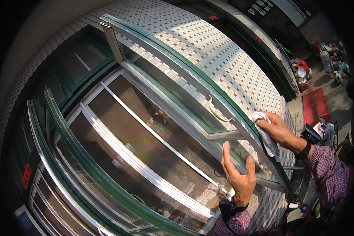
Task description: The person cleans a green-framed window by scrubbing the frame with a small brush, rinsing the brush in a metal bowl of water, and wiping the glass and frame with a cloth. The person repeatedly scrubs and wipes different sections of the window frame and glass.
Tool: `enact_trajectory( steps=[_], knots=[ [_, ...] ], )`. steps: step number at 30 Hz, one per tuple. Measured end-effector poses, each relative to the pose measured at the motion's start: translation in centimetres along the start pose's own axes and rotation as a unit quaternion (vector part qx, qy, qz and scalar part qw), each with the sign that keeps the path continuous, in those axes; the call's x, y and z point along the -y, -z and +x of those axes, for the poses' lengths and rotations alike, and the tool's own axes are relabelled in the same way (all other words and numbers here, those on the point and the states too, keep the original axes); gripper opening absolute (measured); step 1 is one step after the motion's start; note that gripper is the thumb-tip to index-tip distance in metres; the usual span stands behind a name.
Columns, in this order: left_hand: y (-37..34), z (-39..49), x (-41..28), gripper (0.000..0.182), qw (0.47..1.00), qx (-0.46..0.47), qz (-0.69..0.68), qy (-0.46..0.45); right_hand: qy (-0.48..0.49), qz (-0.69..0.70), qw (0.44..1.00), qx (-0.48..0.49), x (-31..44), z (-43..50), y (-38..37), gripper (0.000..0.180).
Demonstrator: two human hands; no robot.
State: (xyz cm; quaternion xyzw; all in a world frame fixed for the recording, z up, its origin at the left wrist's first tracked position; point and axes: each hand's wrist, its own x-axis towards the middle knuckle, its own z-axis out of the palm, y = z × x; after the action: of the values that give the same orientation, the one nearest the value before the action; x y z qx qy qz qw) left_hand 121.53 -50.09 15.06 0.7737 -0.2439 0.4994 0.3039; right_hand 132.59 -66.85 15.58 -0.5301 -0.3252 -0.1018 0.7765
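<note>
My right hand grips a white cloth and presses it on the outer edge of an open green window casement. Part of the cloth hangs down along the frame. My left hand is raised with fingers apart and nothing in it, before the lower part of the casement. A curved metal handle is fixed to the casement's inner side, up and to the left of both hands. Hinge-like metal parts sit at the casement's far upper corner. Both wrists wear dark straps.
Behind lies a white-framed sliding window. More green casements swing out at the left. A tiled wall curves behind the sash. On the ground at right are a red mat, a football and bagged items.
</note>
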Motion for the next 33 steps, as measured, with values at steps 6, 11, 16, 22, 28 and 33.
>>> enact_trajectory(
  steps=[6, 11, 16, 22, 28, 33],
  knots=[
    [1.4, 0.6, 0.5, 0.105, 0.997, -0.050, -0.043, 0.041, 0.040, 0.076, 0.987, 0.139, -0.9, -0.2, -2.3, 0.021],
    [3.0, 0.8, 0.9, 0.110, 0.993, -0.091, -0.007, 0.070, 0.059, 0.112, 0.984, 0.128, 0.1, 2.6, -4.5, 0.023],
    [5.1, 1.3, 1.9, 0.095, 0.977, -0.159, 0.122, 0.069, 0.168, 0.068, 0.977, 0.111, 1.1, 7.8, -7.4, 0.025],
    [7.6, 0.2, 4.0, 0.072, 0.962, -0.211, 0.131, 0.110, 0.363, 0.004, 0.927, 0.099, 1.0, 8.9, -14.5, 0.025],
    [9.1, -0.3, 5.6, 0.068, 0.954, -0.232, 0.132, 0.134, 0.451, -0.023, 0.877, 0.164, -4.1, 4.0, -19.6, 0.039],
    [9.8, -0.5, 6.4, 0.066, 0.961, -0.229, 0.117, 0.103, 0.458, -0.024, 0.874, 0.161, -5.7, 8.3, -23.1, 0.047]
  ],
)
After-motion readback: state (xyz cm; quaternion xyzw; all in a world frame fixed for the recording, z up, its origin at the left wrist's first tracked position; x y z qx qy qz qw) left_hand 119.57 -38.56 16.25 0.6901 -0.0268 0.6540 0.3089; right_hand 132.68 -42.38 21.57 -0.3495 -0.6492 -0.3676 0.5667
